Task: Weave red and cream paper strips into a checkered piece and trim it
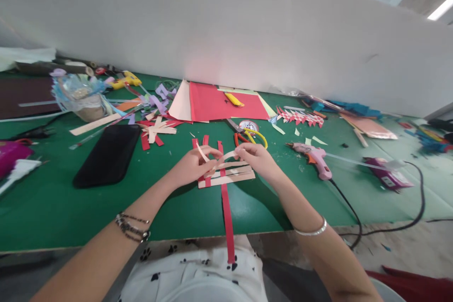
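Observation:
Several cream and red paper strips lie crossed in a small woven mat (236, 177) on the green table. A long red paper strip (227, 219) runs from the mat over the table's front edge. Between my two hands a cream paper strip (226, 155) bends in an arch. My left hand (194, 165) is closed on it, low over the left side of the mat. My right hand (257, 158) pinches the strip's other end, above the mat's right side. Fingers partly hide the weave.
Behind the mat lie yellow-and-red scissors (249, 136) and red paper (226, 104) with a yellow cutter (233, 99). A pink glue gun (316, 158) with its cord is to the right, a black phone (108, 155) to the left. Loose strips (157, 130) lie beyond the phone.

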Demonstrator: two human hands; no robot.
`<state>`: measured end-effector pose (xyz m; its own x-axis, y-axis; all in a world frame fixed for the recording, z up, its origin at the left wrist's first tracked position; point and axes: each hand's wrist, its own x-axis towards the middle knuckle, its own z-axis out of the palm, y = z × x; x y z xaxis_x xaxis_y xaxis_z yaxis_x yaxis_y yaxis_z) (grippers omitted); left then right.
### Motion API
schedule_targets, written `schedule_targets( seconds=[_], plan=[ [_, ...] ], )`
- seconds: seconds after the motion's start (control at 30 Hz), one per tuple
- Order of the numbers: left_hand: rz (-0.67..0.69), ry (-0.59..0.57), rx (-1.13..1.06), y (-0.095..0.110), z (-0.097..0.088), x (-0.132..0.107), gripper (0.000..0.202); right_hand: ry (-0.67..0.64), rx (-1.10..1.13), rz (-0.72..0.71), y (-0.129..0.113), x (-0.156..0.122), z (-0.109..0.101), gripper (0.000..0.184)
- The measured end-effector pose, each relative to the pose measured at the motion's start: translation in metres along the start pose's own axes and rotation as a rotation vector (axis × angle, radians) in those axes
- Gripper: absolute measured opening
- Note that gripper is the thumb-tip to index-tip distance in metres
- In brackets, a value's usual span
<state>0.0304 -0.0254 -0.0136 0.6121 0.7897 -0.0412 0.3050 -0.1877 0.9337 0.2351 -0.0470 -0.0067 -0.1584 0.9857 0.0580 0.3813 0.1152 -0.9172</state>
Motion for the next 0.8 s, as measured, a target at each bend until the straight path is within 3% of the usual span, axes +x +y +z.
schedule_targets(
  seconds=[0.3, 0.47, 0.67, 0.8],
  plan=[
    [0.053, 0.061, 0.139, -0.002, -0.001, 0.003, 0.026, -0.099, -0.047, -0.111, -0.02, 0.012, 0.01, 0.024],
    [0.002, 0.04, 0.137, -0.002, -0.002, 0.003, 0.025, -0.12, -0.078, -0.153, -0.013, 0.016, 0.01, 0.024],
    [-0.011, 0.038, 0.102, -0.001, -0.002, 0.003, 0.019, -0.124, -0.107, -0.137, 0.002, 0.015, -0.004, 0.028],
    [-0.056, 0.029, 0.007, 0.0, -0.001, 0.002, 0.017, -0.126, -0.342, -0.194, 0.004, 0.014, -0.017, 0.019]
  ],
)
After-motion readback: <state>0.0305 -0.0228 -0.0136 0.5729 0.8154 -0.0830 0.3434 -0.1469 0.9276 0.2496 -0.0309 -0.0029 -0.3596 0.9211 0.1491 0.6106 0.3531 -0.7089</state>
